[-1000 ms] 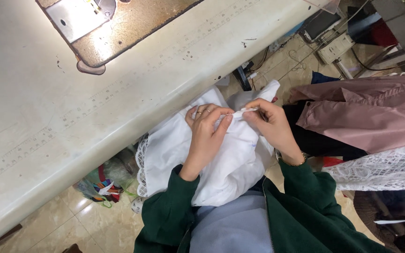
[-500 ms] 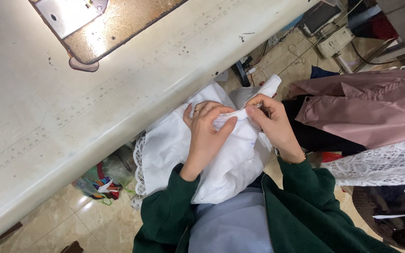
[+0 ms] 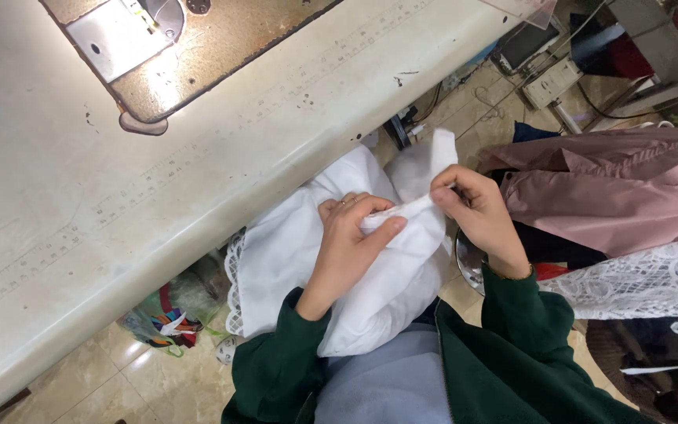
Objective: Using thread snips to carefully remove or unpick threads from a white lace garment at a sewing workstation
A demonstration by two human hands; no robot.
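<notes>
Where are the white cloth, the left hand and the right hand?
white cloth (image 3: 292, 243), head view, flat part above the lace edge.
left hand (image 3: 351, 239), head view, back of hand.
right hand (image 3: 476, 212), head view, back of hand.

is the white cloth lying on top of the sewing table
No, the white cloth is bunched in the person's lap below the table edge, gripped by the left hand and right hand.

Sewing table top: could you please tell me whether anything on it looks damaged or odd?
Yes. The metal bed plate set into the sewing table looks rusty and brown, and dark chips mark the table's edge. The white fabric in both hands looks undamaged.
</notes>
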